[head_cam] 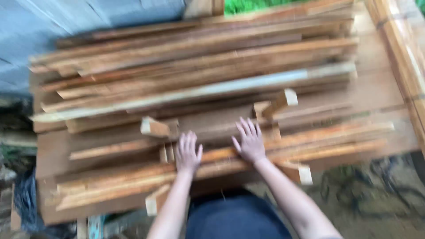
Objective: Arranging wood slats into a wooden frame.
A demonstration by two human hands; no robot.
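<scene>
The fingers of the left hand (187, 153) lie stretched out and slightly spread, flat and released, palm down on a long reddish wood strip (221, 155) that runs across the lower middle of the frame; the fingers of the right hand (249, 141), just right of centre, are likewise fanned open and pressed flat on the same run of strips, grasping nothing; the picture is blurred, so exactly which strip each palm touches I cannot tell; just beside the left hand a short pale block (154, 127) sits above and to its left, and another short block (286, 98) juts up above the right hand; a third offcut (303, 172) lies at the lower right, near the right forearm; all of this rests on a wide pile of long planks (199, 66) filling the upper and middle frame; a pale grey-blue strip (248, 84) crosses it diagonally; grey sheeting (79, 17) fills the upper left corner; more stacked timber (403, 57) edges the right side.
</scene>
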